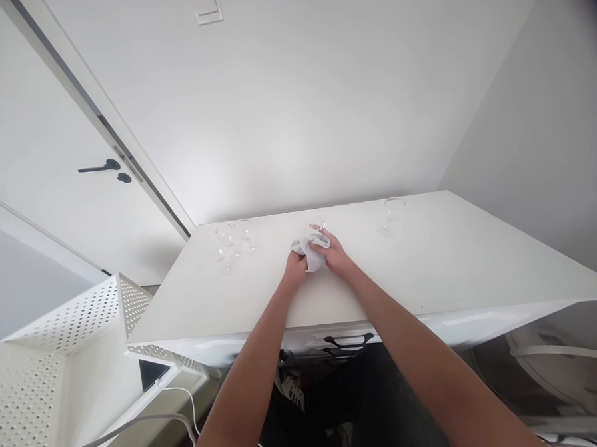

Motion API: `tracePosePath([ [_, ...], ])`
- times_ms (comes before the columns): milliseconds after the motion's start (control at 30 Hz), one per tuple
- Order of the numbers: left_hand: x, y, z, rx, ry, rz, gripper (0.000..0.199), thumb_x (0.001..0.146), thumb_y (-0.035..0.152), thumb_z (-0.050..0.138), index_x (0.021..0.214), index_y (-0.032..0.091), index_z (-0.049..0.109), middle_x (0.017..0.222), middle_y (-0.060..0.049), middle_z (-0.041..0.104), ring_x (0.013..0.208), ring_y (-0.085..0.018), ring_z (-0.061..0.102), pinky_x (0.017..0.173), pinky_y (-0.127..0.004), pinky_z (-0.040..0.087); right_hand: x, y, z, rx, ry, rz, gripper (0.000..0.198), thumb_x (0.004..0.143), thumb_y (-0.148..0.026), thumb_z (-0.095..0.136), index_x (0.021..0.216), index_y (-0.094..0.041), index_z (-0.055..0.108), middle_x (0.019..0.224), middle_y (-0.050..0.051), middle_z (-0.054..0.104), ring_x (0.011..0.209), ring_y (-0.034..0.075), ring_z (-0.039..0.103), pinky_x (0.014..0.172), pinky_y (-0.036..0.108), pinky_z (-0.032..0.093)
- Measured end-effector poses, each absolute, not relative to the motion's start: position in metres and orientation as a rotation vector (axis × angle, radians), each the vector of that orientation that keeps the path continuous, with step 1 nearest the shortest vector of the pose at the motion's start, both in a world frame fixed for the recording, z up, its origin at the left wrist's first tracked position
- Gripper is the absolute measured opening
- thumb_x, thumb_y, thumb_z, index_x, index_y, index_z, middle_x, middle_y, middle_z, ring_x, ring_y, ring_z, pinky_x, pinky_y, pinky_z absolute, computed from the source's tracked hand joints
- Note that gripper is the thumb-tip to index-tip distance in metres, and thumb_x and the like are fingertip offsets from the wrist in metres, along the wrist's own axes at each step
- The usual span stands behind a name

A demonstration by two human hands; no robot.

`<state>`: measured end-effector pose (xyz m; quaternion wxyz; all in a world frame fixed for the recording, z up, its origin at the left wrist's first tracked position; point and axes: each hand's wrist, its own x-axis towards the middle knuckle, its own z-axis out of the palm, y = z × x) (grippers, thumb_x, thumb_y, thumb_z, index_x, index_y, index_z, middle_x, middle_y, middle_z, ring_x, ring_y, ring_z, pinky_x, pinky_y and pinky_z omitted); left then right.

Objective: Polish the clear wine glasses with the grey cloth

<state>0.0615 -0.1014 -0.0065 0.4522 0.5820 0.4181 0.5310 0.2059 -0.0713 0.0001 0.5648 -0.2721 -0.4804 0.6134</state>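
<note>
Over the middle of the bench (455, 262), the left hand (295, 268) and right hand (336, 253) were closed on a crumpled cloth (314, 257), with what looked like a clear glass (319, 224) showing at its one o'clock edge; the step in hand seemed to be wiping that glass. A cluster of glasses (225, 238) stood at nine o'clock, a lone glass (392, 214) just short of three, and the next move seemed to call for a gentle, steady hold.
</note>
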Motion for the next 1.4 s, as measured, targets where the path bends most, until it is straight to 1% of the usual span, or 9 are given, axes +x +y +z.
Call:
tracePosePath([
  [133,0.06,-0.105,-0.002,1.328,1.129,1.437,0.033,0.077,0.021,0.063,0.11,0.021,0.06,0.107,-0.006,0.066,0.1,-0.022,0.061,0.082,-0.033,0.049,0.209,-0.067,-0.001,-0.673,-1.092,1.44,0.045,0.071,-0.047,0.087,0.105,-0.023,0.071,0.104,0.004,0.071,0.097,0.022,0.065,0.087,0.034,0.053],
  [233,0.056,-0.109,0.002,1.264,1.13,1.546,0.028,0.085,0.026,0.058,0.112,0.024,0.06,0.116,-0.007,0.066,0.111,-0.024,0.061,0.09,-0.035,0.049,0.208,-0.071,0.003,-0.672,-1.019,1.558,0.041,0.073,-0.053,0.084,0.094,-0.02,0.069,0.09,0.004,0.071,0.084,0.019,0.065,0.075,0.031,0.054],
  [400,0.054,-0.11,0.005,1.158,0.986,1.647,0.03,0.096,0.045,0.052,0.112,0.024,0.065,0.134,-0.009,0.064,0.124,-0.026,0.061,0.1,-0.04,0.048,0.208,-0.079,0.006,-0.685,-1.119,1.773,0.04,0.071,-0.04,0.088,0.1,-0.019,0.068,0.079,0.0,0.068,0.069,0.016,0.064,0.062,0.029,0.054],
  [500,0.058,-0.108,0.005,1.032,0.832,1.528,0.044,0.092,0.056,0.062,0.119,0.021,0.063,0.134,-0.013,0.067,0.119,-0.028,0.066,0.101,-0.043,0.05,0.209,-0.081,0.005,-0.656,-1.292,1.841,0.044,0.073,-0.033,0.088,0.111,-0.02,0.07,0.093,0.004,0.073,0.079,0.019,0.069,0.065,0.029,0.056],
  [633,0.059,-0.108,0.005,1.017,0.752,1.44,0.052,0.084,0.051,0.077,0.122,0.019,0.061,0.135,-0.017,0.067,0.121,-0.03,0.066,0.103,-0.045,0.051,0.211,-0.082,0.006,-0.628,-1.331,1.871,0.046,0.076,-0.03,0.085,0.118,-0.02,0.07,0.092,0.004,0.074,0.078,0.019,0.07,0.068,0.029,0.057],
  [733,0.058,-0.109,0.006,1.001,0.725,1.491,0.05,0.086,0.052,0.074,0.122,0.019,0.062,0.136,-0.017,0.066,0.122,-0.03,0.065,0.104,-0.046,0.051,0.21,-0.083,0.009,-0.581,-1.318,1.909,0.047,0.074,-0.029,0.086,0.117,-0.02,0.07,0.095,0.005,0.075,0.081,0.019,0.071,0.071,0.03,0.057],
  [967,0.054,-0.11,0.01,0.923,0.651,1.543,0.048,0.088,0.052,0.072,0.124,0.021,0.06,0.15,-0.017,0.056,0.123,-0.033,0.065,0.104,-0.053,0.051,0.208,-0.08,0.008,-0.697,-1.289,1.852,0.031,0.077,-0.038,0.086,0.092,-0.015,0.073,0.086,0.007,0.076,0.076,0.018,0.07,0.068,0.028,0.056],
  [1133,0.053,-0.111,0.014,0.916,0.624,1.589,0.044,0.09,0.051,0.07,0.12,0.02,0.064,0.15,-0.017,0.056,0.139,-0.035,0.054,0.11,-0.053,0.047,0.209,-0.079,0.003,-0.774,-1.187,1.919,0.03,0.08,-0.039,0.084,0.094,-0.016,0.071,0.092,0.009,0.077,0.079,0.02,0.072,0.069,0.03,0.06],
  [1400,0.053,-0.111,0.012,0.951,0.649,1.561,0.05,0.091,0.057,0.067,0.124,0.02,0.065,0.147,-0.017,0.059,0.141,-0.034,0.05,0.109,-0.053,0.047,0.217,-0.085,0.008,-0.64,-1.131,2.181,0.035,0.08,-0.036,0.083,0.105,-0.015,0.069,0.093,0.012,0.077,0.081,0.026,0.075,0.072,0.038,0.062],
])
